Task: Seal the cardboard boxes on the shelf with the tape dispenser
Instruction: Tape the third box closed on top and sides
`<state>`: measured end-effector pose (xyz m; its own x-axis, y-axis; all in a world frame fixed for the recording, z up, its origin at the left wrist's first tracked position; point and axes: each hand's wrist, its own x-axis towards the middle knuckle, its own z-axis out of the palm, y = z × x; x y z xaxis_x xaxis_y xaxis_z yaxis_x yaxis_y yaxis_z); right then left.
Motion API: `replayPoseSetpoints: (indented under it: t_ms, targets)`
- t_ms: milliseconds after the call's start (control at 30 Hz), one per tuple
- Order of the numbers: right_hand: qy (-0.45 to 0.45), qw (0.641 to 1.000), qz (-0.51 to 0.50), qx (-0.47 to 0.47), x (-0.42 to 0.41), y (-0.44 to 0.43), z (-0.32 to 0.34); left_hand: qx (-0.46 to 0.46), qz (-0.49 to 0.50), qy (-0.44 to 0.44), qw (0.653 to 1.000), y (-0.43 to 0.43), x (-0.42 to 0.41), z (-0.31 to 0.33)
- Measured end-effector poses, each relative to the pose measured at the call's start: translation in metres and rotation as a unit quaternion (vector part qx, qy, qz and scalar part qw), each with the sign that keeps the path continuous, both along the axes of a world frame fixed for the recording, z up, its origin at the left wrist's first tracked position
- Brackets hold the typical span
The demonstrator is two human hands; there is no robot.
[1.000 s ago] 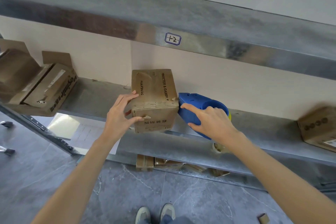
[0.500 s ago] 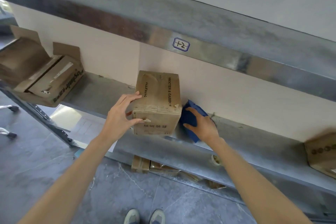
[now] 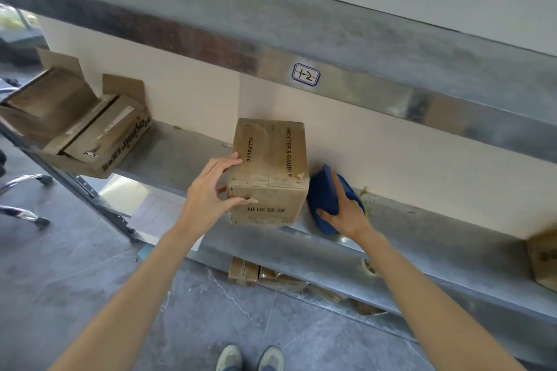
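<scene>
Left hand (image 3: 211,194) clasps a small cardboard box (image 3: 268,172) on a metal shelf (image 3: 422,238); right hand (image 3: 345,212) grips a blue tape dispenser (image 3: 322,196).
The dispenser sits just right of the box. With the box near the shelf's front edge, a hard tape pull could drag it off.

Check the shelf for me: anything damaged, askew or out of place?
The open box at the left end sits skewed, its corner overhanging the shelf edge, flaps up. The middle box the left hand grips has torn, peeling paper along its top front edge. Right hand holds the tape dispenser.
</scene>
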<state>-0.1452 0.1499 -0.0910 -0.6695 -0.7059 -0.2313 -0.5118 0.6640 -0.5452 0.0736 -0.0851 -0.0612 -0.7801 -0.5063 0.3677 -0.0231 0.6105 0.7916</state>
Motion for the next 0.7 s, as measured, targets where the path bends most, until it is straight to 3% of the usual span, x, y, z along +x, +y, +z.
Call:
replayPoseSetpoints:
  t_ms: [200, 333, 467, 700]
  targets:
    - [0.063, 0.993, -0.011, 0.096, -0.005, 0.009, 0.019, 0.006, -0.004, -0.004, 1.000, 0.001, 0.001, 0.001]
    - [0.115, 0.993, 0.026, -0.009, -0.008, 0.013, 0.047, 0.010, -0.018, -0.008, 1.000, 0.000, 0.002, 0.005]
    - [0.091, 0.980, 0.121, -0.131, 0.014, 0.000, 0.081, 0.063, -0.035, -0.014, 0.997, -0.002, 0.003, 0.010]
    - [0.076, 0.973, 0.133, -0.175, 0.039, -0.034, 0.081, 0.097, -0.036, -0.026, 0.994, -0.009, 0.002, 0.022]
